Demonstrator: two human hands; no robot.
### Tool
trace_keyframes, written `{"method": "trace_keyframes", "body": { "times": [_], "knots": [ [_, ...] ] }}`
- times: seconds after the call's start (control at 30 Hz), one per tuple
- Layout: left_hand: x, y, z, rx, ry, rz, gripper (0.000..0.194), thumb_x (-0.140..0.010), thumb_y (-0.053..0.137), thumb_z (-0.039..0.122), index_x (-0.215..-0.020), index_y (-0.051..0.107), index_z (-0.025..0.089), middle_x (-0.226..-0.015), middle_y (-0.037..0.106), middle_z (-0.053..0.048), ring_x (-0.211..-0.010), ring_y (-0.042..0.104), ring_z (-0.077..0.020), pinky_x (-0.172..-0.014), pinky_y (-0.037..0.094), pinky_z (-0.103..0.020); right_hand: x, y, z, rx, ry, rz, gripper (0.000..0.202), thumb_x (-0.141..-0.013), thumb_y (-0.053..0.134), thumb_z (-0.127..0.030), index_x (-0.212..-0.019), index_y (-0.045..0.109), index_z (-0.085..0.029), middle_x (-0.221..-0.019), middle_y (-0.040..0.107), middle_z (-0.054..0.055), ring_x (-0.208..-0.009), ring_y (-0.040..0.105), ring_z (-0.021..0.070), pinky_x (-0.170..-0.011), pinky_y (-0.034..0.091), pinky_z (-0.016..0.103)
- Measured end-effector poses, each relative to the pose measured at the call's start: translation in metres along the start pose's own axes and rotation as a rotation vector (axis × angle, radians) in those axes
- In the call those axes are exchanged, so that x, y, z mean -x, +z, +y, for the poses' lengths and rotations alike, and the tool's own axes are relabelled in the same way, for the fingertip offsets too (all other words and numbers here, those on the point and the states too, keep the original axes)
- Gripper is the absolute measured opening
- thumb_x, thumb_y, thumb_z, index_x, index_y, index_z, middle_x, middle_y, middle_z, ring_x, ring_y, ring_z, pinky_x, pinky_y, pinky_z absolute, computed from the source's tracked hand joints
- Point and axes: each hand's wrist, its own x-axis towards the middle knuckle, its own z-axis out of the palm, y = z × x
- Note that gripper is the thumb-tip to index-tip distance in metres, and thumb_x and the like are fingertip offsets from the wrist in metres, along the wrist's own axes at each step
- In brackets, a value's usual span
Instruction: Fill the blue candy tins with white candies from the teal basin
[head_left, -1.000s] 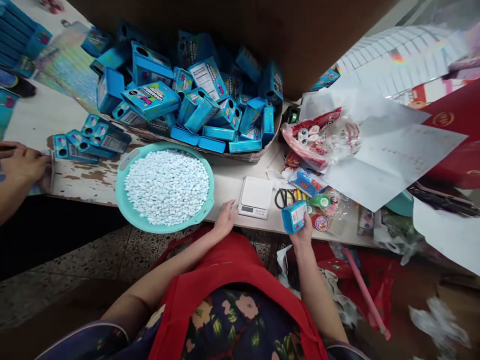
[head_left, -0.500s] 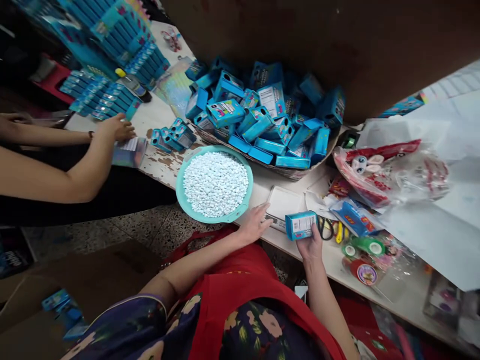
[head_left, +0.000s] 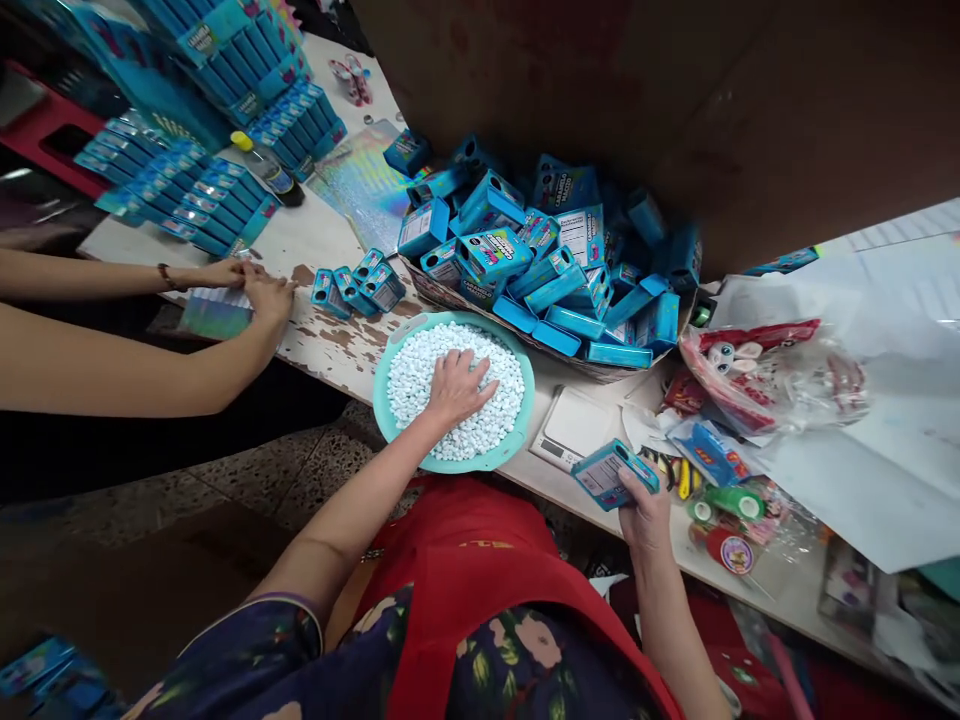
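My left hand (head_left: pixel 456 388) rests on the small white candies (head_left: pixel 409 385) that fill a mint-green bowl (head_left: pixel 380 400), fingers spread over them. In my right hand (head_left: pixel 646 508) is a small blue candy box (head_left: pixel 604 476), tilted, with its printed back and one narrow end showing. The thumb lies across the box; the other fingers are mostly hidden behind it. A white kitchen scale (head_left: pixel 576 425) lies on the table between the bowl and the box in my hand.
Behind the bowl, a carton (head_left: pixel 592 371) is heaped with blue candy boxes (head_left: pixel 495 253). Several boxes stand left of it near a co-worker's hands (head_left: pixel 262 295). A yellow-capped bottle (head_left: pixel 262 168) stands farther back. Tape rolls (head_left: pixel 739 502) and a plastic bag (head_left: pixel 810 375) lie right.
My left hand has moved left from beside the scale onto the candies. My right hand has turned and tilted the box. The co-worker's two hands have come together.
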Motion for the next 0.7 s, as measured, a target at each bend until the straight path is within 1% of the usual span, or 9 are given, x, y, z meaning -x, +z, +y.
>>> {"method": "trace_keyframes", "body": {
  "times": [0.1, 0.2, 0.27, 0.37, 0.47, 0.53, 0.57, 0.63, 0.7],
  "knots": [
    [0.000, -0.002, -0.002, 0.030, 0.025, -0.025, 0.031, -0.090, 0.046, 0.038, -0.101, 0.066, 0.016, -0.102, 0.058, -0.020, -0.100, 0.047, -0.0353, -0.083, 0.032, -0.047, 0.021, 0.039, -0.016, 0.091, -0.021, -0.055, 0.046, -0.057, 0.083, -0.038, -0.091, 0.059, -0.019, -0.075, 0.061, -0.003, -0.064, 0.057, 0.0127, -0.064, 0.051, 0.028],
    [-0.002, -0.003, -0.008, 0.120, 0.038, -0.029, 0.030, -0.091, 0.044, 0.036, -0.088, 0.066, 0.016, -0.090, 0.059, -0.019, -0.092, 0.049, -0.0324, -0.078, 0.034, -0.043, 0.039, 0.082, -0.030, 0.229, -0.093, -0.091, 0.044, -0.061, 0.081, -0.044, -0.090, 0.060, -0.018, -0.073, 0.062, -0.001, -0.064, 0.056, 0.0131, -0.063, 0.050, 0.027],
    [-0.003, -0.004, -0.012, 0.236, 0.019, -0.020, 0.030, -0.090, 0.046, 0.038, -0.081, 0.065, 0.017, -0.083, 0.058, -0.016, -0.087, 0.051, -0.0297, -0.077, 0.035, -0.039, 0.049, 0.107, -0.039, 0.352, -0.163, -0.109, 0.043, -0.063, 0.080, -0.046, -0.090, 0.061, -0.019, -0.075, 0.064, 0.000, -0.066, 0.057, 0.0147, -0.064, 0.051, 0.029],
    [-0.004, -0.005, -0.015, 0.541, -0.046, -0.004, 0.023, -0.085, 0.056, 0.037, -0.074, 0.064, 0.019, -0.078, 0.059, -0.012, -0.084, 0.053, -0.0262, -0.078, 0.037, -0.035, 0.061, 0.134, -0.047, 0.509, -0.246, -0.160, 0.043, -0.065, 0.078, -0.049, -0.091, 0.061, -0.019, -0.078, 0.066, 0.001, -0.069, 0.059, 0.0167, -0.067, 0.051, 0.030],
    [-0.005, -0.011, -0.015, 0.881, -0.165, 0.092, 0.014, -0.077, 0.065, 0.034, -0.072, 0.065, 0.021, -0.081, 0.062, -0.009, -0.087, 0.055, -0.0237, -0.077, 0.039, -0.030, 0.066, 0.150, -0.047, 0.621, -0.327, -0.218, 0.043, -0.067, 0.077, -0.050, -0.095, 0.062, -0.020, -0.081, 0.067, 0.002, -0.072, 0.060, 0.0177, -0.069, 0.050, 0.031],
    [-0.006, -0.018, -0.012, 1.036, -0.306, 0.166, 0.015, -0.074, 0.067, 0.035, -0.070, 0.064, 0.021, -0.075, 0.060, -0.005, -0.079, 0.056, -0.0200, -0.070, 0.039, -0.026, 0.067, 0.157, -0.045, 0.694, -0.390, -0.249, 0.043, -0.070, 0.075, -0.050, -0.097, 0.062, -0.020, -0.085, 0.067, 0.002, -0.075, 0.061, 0.0184, -0.072, 0.050, 0.032],
    [-0.007, -0.022, -0.009, 1.114, -0.394, 0.176, 0.018, -0.074, 0.067, 0.037, -0.070, 0.063, 0.020, -0.069, 0.057, -0.003, -0.071, 0.055, -0.0173, -0.064, 0.039, -0.025, 0.068, 0.160, -0.044, 0.731, -0.425, -0.263, 0.042, -0.071, 0.074, -0.050, -0.098, 0.061, -0.020, -0.086, 0.067, 0.003, -0.076, 0.062, 0.0188, -0.073, 0.050, 0.032],
    [-0.008, -0.033, -0.003, 1.339, -0.561, 0.149, 0.024, -0.074, 0.065, 0.041, -0.071, 0.060, 0.018, -0.060, 0.051, 0.000, -0.053, 0.047, -0.0117, -0.051, 0.032, -0.023, 0.067, 0.166, -0.042, 0.800, -0.501, -0.286, 0.040, -0.074, 0.072, -0.051, -0.099, 0.061, -0.021, -0.089, 0.067, 0.004, -0.078, 0.062, 0.0199, -0.074, 0.049, 0.033],
    [-0.009, -0.044, 0.003, 1.637, -0.640, 0.107, 0.026, -0.074, 0.064, 0.042, -0.075, 0.057, 0.017, -0.060, 0.050, 0.002, -0.045, 0.042, -0.0087, -0.044, 0.025, -0.022, 0.065, 0.173, -0.041, 0.866, -0.587, -0.316, 0.038, -0.078, 0.068, -0.052, -0.100, 0.061, -0.022, -0.092, 0.067, 0.005, -0.082, 0.063, 0.0212, -0.075, 0.049, 0.033]
  ]
}}
